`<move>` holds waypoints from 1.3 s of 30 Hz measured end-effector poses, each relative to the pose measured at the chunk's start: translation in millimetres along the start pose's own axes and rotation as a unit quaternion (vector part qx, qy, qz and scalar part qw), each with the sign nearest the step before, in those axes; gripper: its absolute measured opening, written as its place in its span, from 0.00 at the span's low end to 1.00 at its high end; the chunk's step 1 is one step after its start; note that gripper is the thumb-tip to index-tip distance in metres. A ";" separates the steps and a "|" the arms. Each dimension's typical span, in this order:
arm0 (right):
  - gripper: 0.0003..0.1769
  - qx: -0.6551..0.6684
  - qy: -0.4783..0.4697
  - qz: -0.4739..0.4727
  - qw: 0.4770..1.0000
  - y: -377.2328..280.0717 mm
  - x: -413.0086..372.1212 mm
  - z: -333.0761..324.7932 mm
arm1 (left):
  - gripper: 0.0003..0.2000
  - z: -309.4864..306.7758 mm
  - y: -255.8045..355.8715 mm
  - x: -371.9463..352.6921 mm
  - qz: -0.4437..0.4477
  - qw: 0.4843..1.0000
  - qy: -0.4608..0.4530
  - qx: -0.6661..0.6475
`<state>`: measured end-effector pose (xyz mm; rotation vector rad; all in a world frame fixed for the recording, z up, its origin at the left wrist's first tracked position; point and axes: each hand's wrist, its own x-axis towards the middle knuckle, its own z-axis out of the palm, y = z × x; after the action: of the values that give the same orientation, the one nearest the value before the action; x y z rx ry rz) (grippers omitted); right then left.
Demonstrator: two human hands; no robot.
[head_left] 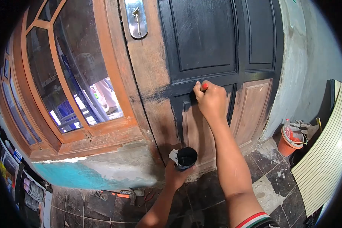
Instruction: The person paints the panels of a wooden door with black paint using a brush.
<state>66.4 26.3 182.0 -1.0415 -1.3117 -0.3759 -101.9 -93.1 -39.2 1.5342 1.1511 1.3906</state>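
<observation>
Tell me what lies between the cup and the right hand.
In the head view, a stretch of brown door panel shows between the cup and the right hand; no other object is there.

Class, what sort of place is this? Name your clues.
Probably a home being renovated: a half-painted door, a hammer on the tiled floor and an orange bucket by the wall.

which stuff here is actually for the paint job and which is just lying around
For the job:
Partly blackened door
Dark cup in the left hand
Red-ended handle in the right hand, probably a brush

Apparently just lying about:
Hammer on the floor
Red-handled tool beside it
Orange bucket
Ribbed panel
</observation>
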 end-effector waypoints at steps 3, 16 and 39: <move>0.17 0.044 -0.029 0.000 0.999 -10.0 -0.4 1.1 | 0.37 0.2 11.2 -1.1 -0.014 0.999 -0.005 0.028; 0.16 -0.008 -0.064 -0.041 0.997 1.5 14.2 -1.2 | 0.36 -0.1 3.1 0.6 -0.021 0.999 -0.009 0.031; 0.11 -0.014 -0.118 -0.035 0.992 2.0 -31.5 -9.3 | 0.33 11.6 12.1 -3.9 -0.007 1.000 -0.003 0.005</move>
<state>64.8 10.1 153.3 -1.0901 -1.5602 -0.3311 -88.8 -100.2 -30.5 1.5326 1.1647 1.3730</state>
